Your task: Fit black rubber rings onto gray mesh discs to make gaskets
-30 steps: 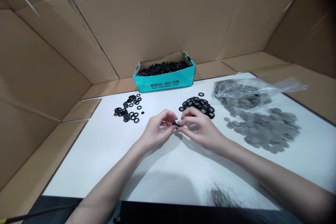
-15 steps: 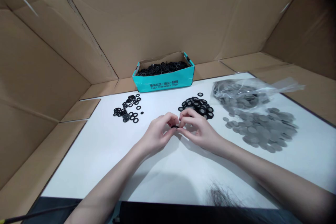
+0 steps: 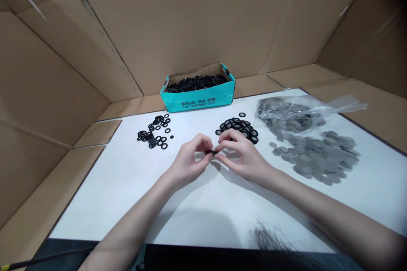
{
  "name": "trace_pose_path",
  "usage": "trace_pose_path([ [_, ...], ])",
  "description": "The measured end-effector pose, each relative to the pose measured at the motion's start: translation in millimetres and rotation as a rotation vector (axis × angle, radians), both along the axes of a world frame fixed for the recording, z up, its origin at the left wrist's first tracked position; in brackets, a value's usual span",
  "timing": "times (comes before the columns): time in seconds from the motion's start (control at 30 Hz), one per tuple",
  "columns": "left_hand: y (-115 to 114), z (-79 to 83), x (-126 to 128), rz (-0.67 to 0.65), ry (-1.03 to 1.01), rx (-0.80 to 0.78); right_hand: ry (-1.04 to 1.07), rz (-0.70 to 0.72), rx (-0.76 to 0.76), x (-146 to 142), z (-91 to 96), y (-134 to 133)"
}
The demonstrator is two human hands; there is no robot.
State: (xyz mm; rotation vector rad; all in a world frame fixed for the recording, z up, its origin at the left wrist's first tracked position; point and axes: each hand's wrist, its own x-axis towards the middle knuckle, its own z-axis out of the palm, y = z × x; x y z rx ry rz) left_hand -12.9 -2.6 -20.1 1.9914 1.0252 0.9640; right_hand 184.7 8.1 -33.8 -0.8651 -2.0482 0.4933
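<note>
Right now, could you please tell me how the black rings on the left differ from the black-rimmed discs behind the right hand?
The black rings mostly show open centres, while the black-rimmed discs show grey ones. The black rings lie in a loose scatter; the black-rimmed discs are mostly heaped together, one lying apart behind. Both are round, black at the edge and on the white table.

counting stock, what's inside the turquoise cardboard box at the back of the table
Inside the open-topped turquoise cardboard box is a heap of small round black rings. Only the top layer shows; whatever lies beneath it, and the box's floor, is covered.
</note>
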Motion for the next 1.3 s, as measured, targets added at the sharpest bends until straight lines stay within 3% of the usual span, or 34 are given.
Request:
trace_pose_path([
  [0.73,-2.8,1.7,-0.8,-0.043,0.024,0.031,0.100,0.045,-0.039,-4.5,4.3,-6.1],
  [0.97,-1.8,0.9,-2.3,-0.058,0.077,0.025,-0.034,0.031,0.048,-2.0,1.5,-4.0],
  [1.3,-0.7,-4.2,-1.0,-0.028,0.038,0.064,-0.034,0.025,0.072,-0.2,-2.4,0.1],
])
